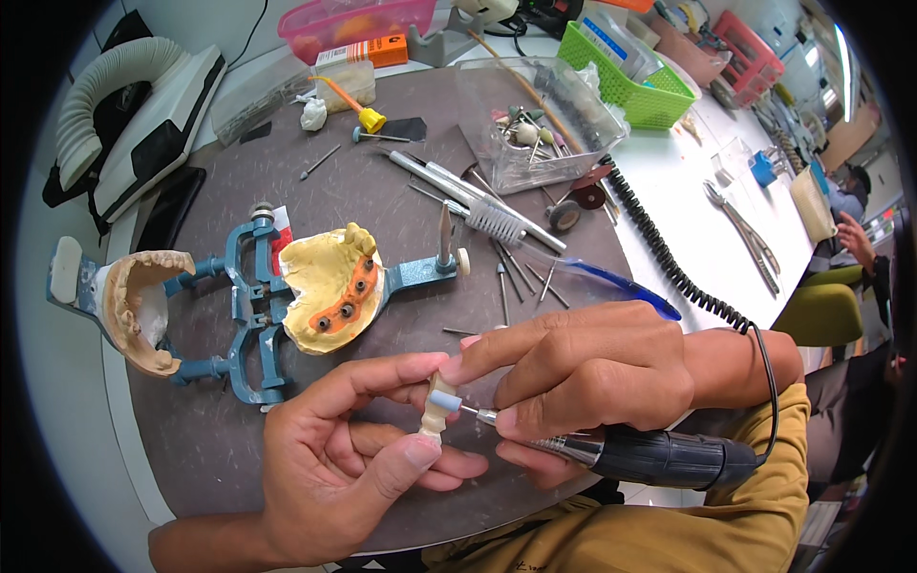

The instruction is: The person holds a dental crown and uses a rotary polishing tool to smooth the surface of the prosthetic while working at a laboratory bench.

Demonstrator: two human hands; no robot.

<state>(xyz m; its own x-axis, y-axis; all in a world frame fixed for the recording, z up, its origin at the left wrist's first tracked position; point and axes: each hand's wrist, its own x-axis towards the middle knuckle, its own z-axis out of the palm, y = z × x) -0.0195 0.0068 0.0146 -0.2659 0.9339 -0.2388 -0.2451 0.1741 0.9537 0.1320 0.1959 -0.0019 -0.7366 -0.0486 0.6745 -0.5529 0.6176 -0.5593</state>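
Between thumb and fingers, my left hand pinches a small cream-coloured dental bridge. My right hand is closed round a black and silver rotary handpiece. A pale blue cylindrical bit on its thin shank touches or lies right against the bridge; the exact contact is partly hidden. Beyond my left hand stands an opened blue articulator. It carries a tan upper cast and a yellow cast with an orange strip holding several dark metal fittings.
Loose burs, a silver handpiece and safety glasses lie beyond my hands. A clear box holds grinding bits. A coiled cord runs along the right. A white suction hose stands at left; another person sits far right.
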